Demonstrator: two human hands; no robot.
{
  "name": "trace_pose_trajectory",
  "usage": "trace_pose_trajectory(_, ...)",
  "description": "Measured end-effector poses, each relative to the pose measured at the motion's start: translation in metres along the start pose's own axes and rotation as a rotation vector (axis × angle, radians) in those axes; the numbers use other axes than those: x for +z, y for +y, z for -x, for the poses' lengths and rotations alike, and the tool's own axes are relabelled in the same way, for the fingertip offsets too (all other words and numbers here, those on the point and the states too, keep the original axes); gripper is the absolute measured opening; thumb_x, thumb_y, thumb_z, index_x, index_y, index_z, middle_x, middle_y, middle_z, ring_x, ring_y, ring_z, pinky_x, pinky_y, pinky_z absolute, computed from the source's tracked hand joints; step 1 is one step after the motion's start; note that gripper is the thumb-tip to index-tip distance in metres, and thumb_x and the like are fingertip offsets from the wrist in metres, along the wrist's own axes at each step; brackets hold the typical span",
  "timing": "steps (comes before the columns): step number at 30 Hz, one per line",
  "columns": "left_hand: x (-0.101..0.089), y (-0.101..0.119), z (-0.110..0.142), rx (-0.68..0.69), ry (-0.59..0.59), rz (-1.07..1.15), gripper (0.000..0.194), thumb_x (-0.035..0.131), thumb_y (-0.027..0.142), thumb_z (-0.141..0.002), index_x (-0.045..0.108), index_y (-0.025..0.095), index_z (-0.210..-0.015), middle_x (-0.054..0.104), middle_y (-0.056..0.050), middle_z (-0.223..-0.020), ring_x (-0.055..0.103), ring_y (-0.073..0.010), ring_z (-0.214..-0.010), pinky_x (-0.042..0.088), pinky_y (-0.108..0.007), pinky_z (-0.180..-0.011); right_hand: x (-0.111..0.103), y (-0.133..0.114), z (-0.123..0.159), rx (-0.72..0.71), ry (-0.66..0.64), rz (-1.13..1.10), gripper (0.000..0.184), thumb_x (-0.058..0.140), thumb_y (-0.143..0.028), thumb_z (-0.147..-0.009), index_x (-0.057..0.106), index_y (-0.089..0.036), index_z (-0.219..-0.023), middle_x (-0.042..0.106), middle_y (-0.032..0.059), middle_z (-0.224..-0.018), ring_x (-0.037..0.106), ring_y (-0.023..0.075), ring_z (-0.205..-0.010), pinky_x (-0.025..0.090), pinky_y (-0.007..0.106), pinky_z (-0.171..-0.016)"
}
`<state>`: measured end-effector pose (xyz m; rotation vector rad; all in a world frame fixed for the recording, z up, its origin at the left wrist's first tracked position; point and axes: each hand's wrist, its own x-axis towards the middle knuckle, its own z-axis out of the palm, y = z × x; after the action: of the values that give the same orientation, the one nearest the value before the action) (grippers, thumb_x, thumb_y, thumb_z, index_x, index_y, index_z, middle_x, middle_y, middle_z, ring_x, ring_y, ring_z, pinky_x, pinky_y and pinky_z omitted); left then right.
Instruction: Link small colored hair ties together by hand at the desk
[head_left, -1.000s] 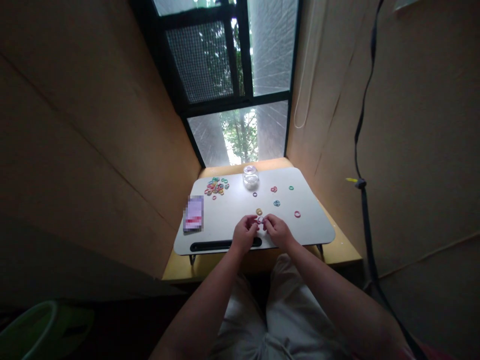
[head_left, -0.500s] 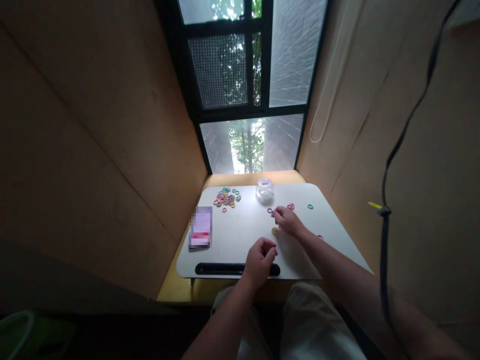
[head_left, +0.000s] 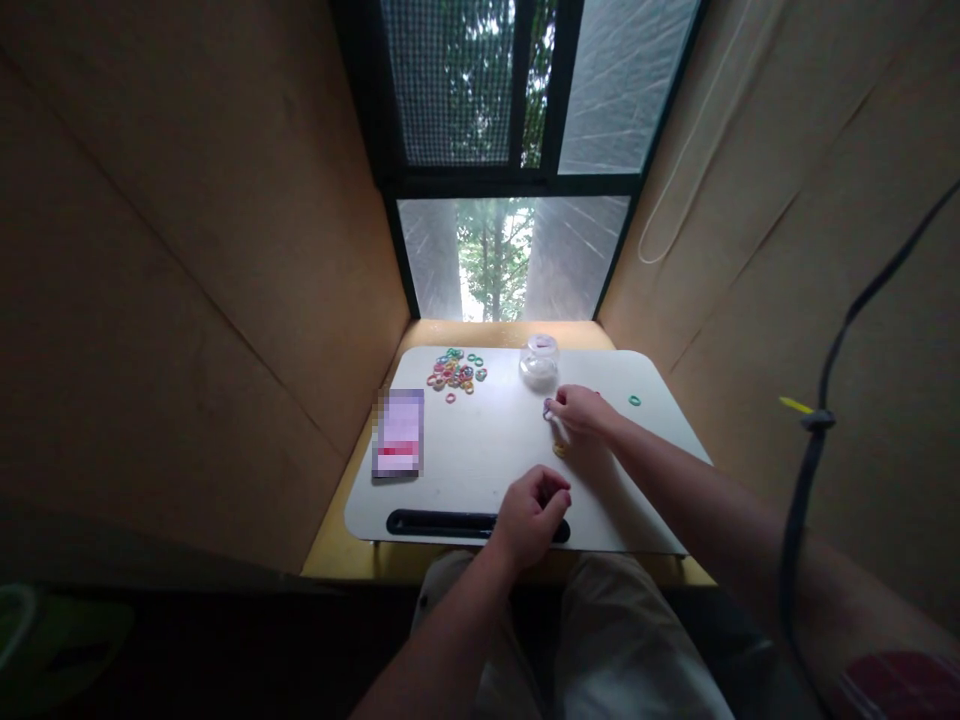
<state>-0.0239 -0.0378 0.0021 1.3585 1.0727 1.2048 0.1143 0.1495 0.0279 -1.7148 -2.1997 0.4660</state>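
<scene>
On the white lap table (head_left: 465,460), my right hand (head_left: 581,408) reaches past the middle, thumb and fingers pinched on a small purple hair tie (head_left: 547,409) at the tabletop. A second tie there may be overlapped; I cannot tell. Just below that hand lie yellow hair ties (head_left: 560,450) close together. My left hand (head_left: 532,512) rests near the front edge, above the black slot, fingers curled in with nothing visible in them. Part of a red hair tie (head_left: 598,394) shows behind my right hand. A green hair tie (head_left: 635,400) sits farther right.
A clear lidded jar (head_left: 539,365) stands at the back, just beyond my right hand. At the back left is a heap of coloured hair ties (head_left: 454,372). A phone (head_left: 399,435) lies at the left edge. A black slot (head_left: 442,523) runs along the front.
My hands were together over a small ring near the front; they have parted. The right moved forward to the purple tie, while the left stayed near the front edge, fingers curled. The view has shifted.
</scene>
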Motion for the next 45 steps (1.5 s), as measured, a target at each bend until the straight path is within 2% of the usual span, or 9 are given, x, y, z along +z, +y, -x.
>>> trace_pose_trajectory(4,0.001,0.004,0.001,0.002,0.005,-0.028,0.011,0.057,0.028,-0.082,0.061,0.018,-0.087,0.061,0.0,-0.071,0.05,-0.0112,-0.062,0.04,-0.023,-0.058,-0.014,0.01,0.02,0.014,0.054,0.063,0.02,0.054,-0.032,-0.084,0.065,-0.017,-0.078,0.067,0.0075,-0.073,0.051,0.0155,-0.061,0.031,0.027,-0.059)
trace_pose_trajectory(8,0.002,0.003,0.0,0.019,0.023,-0.085,0.011,0.057,0.028,-0.082,0.061,0.017,-0.085,0.061,0.001,-0.07,0.051,-0.0113,-0.062,0.04,-0.022,-0.059,-0.018,0.013,0.055,-0.085,0.079,0.04,0.015,0.051,-0.023,-0.085,0.064,-0.017,-0.082,0.065,0.0051,-0.072,0.052,0.0147,-0.062,0.032,0.025,-0.059)
trace_pose_trajectory(13,0.006,0.0,0.0,0.056,0.043,-0.19,0.012,0.055,0.027,-0.082,0.061,0.016,-0.084,0.06,0.002,-0.07,0.05,-0.0104,-0.061,0.04,-0.022,-0.06,-0.01,0.005,0.075,-0.229,0.068,0.038,0.016,0.051,-0.019,-0.084,0.066,-0.016,-0.089,0.066,0.0072,-0.092,0.056,0.0156,-0.081,0.038,0.024,-0.074)
trace_pose_trajectory(19,0.009,0.004,0.008,0.095,0.086,-0.356,0.013,0.053,0.026,-0.081,0.061,0.016,-0.083,0.055,0.004,-0.063,0.046,-0.0092,-0.057,0.036,-0.021,-0.056,-0.003,-0.008,0.07,-0.223,0.104,0.026,0.022,0.047,-0.013,-0.082,0.066,-0.013,-0.092,0.065,0.0118,-0.099,0.057,0.0201,-0.091,0.039,0.029,-0.084)
trace_pose_trajectory(22,0.008,0.006,0.013,0.12,0.052,-0.487,0.011,0.054,0.025,-0.08,0.062,0.017,-0.082,0.055,0.004,-0.062,0.046,-0.0088,-0.056,0.036,-0.02,-0.056,0.005,-0.002,0.089,-0.226,0.157,-0.003,0.023,0.046,-0.016,-0.083,0.064,-0.013,-0.097,0.064,0.0116,-0.1,0.056,0.0216,-0.094,0.039,0.032,-0.088)
trace_pose_trajectory(26,0.004,0.007,0.008,0.154,-0.039,-0.678,0.011,0.056,0.023,-0.078,0.064,0.018,-0.085,0.061,0.003,-0.07,0.052,-0.0097,-0.061,0.04,-0.021,-0.06,0.019,0.019,0.126,-0.364,0.275,-0.162,0.023,0.045,-0.021,-0.084,0.059,-0.014,-0.101,0.062,0.0114,-0.104,0.054,0.0227,-0.1,0.039,0.035,-0.094)
trace_pose_trajectory(32,-0.026,0.006,-0.025,0.041,0.14,-0.891,0.022,0.056,0.023,-0.079,0.062,0.017,-0.098,0.064,-0.005,-0.09,0.058,-0.0157,-0.079,0.047,-0.028,-0.076,0.02,0.03,0.154,-0.402,0.288,-0.24,0.019,0.044,-0.02,-0.085,0.057,-0.016,-0.098,0.061,0.0102,-0.1,0.054,0.0223,-0.096,0.042,0.036,-0.09)
trace_pose_trajectory(37,-0.056,0.006,-0.04,0.016,0.302,-1.03,0.026,0.057,0.023,-0.079,0.059,0.017,-0.103,0.057,-0.011,-0.11,0.05,-0.025,-0.109,0.036,-0.039,-0.101,0.017,0.019,0.16,-0.431,0.292,-0.115,0.016,0.044,-0.02,-0.087,0.056,-0.016,-0.096,0.06,0.0103,-0.096,0.053,0.0238,-0.093,0.041,0.037,-0.086)
trace_pose_trajectory(45,-0.074,-0.001,-0.071,-0.081,0.509,-1.257,0.047,0.054,0.036,-0.082,0.05,0.017,-0.124,0.038,-0.014,-0.144,0.037,-0.0302,-0.129,0.029,-0.041,-0.107,0.019,0.018,0.162,-0.417,0.309,-0.08,0.016,0.044,-0.018,-0.086,0.056,-0.016,-0.097,0.06,0.0095,-0.097,0.052,0.0225,-0.093,0.04,0.035,-0.085)
